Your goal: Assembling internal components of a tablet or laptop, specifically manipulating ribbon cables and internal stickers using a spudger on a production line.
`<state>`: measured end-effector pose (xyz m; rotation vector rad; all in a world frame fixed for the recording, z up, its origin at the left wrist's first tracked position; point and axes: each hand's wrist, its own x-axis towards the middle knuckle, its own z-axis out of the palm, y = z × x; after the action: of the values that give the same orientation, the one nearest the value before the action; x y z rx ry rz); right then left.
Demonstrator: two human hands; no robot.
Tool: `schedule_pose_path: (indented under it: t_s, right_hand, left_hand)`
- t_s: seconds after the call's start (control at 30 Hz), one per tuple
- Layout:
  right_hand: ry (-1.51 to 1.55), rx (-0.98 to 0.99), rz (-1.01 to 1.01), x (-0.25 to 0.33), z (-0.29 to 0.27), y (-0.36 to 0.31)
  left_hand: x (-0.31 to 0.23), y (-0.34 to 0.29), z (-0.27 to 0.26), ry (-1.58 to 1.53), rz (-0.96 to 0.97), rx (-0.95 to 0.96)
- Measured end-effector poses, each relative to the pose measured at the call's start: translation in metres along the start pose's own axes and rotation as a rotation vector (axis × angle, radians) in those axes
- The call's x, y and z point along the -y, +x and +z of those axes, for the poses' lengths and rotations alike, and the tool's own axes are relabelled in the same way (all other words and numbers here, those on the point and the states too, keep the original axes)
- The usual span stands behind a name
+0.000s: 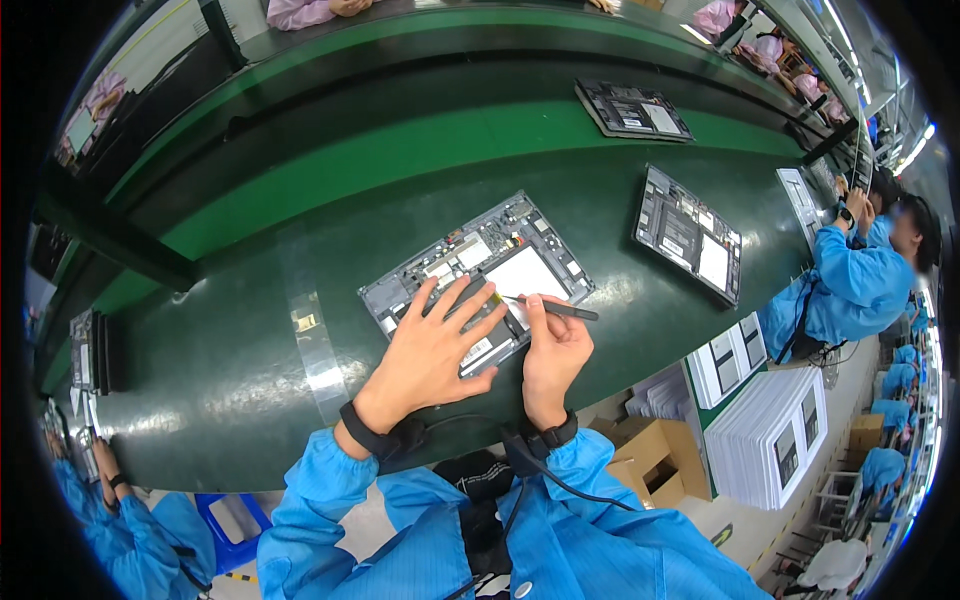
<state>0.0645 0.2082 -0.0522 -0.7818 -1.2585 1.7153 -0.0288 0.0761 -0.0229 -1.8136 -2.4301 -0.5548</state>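
An opened tablet or laptop base (412, 268) lies before me on the green bench, its circuit boards and white-labelled battery (535, 272) showing. Flat across its near left part rests my left hand (432, 345), fingers spread, covering some of the inside. My right hand (552, 350) pinches dark tweezers (570, 310), whose tip reaches the middle of the device beside the left fingertips. A small yellow spot shows near that tip; what it belongs to I cannot make out. Both wrists wear black bands with cables.
Another opened device (688, 236) lies to the right; one more (632, 110) sits on the green conveyor behind. Clear tape (316, 340) crosses the bench at left. A dark post (120, 235) stands far left. Stacked white trays (765, 440) and a cardboard box (660, 462) are below right. Co-workers flank me.
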Motion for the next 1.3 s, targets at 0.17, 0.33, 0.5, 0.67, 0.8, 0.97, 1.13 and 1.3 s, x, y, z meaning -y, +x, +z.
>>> schedule_pose_path:
  t_s: [0.17,0.33,0.5,0.67,0.8,0.97,1.13,1.3]
  right_hand:
    - [-0.028,-0.025,0.057,0.003,0.001,0.0]
    - [-0.052,-0.036,0.099,0.0,-0.001,0.0]
    - [-0.076,-0.003,-0.002,-0.007,-0.004,0.001]
    - [-0.061,-0.03,0.061,0.0,-0.001,-0.001]
    - [-0.059,-0.019,0.05,-0.001,-0.002,-0.001]
    - [-0.052,-0.03,0.037,-0.002,0.0,0.001]
    - [-0.069,-0.017,0.035,-0.001,0.0,0.004]
    - [0.008,-0.18,-0.047,0.004,-0.027,0.034]
  left_hand:
    - [-0.001,0.0,-0.001,0.005,-0.003,0.002]
    - [-0.001,0.001,-0.001,0.007,0.016,-0.026]
    - [-0.002,0.0,-0.002,0.005,0.018,-0.029]
    - [-0.002,0.0,-0.001,0.017,0.008,-0.007]
    - [-0.003,0.0,-0.002,0.016,0.015,-0.018]
    - [-0.002,0.0,-0.005,-0.003,0.058,0.013]
    - [0.002,0.002,-0.005,0.017,0.081,0.018]
    - [-0.001,0.011,-0.006,0.04,0.105,0.047]
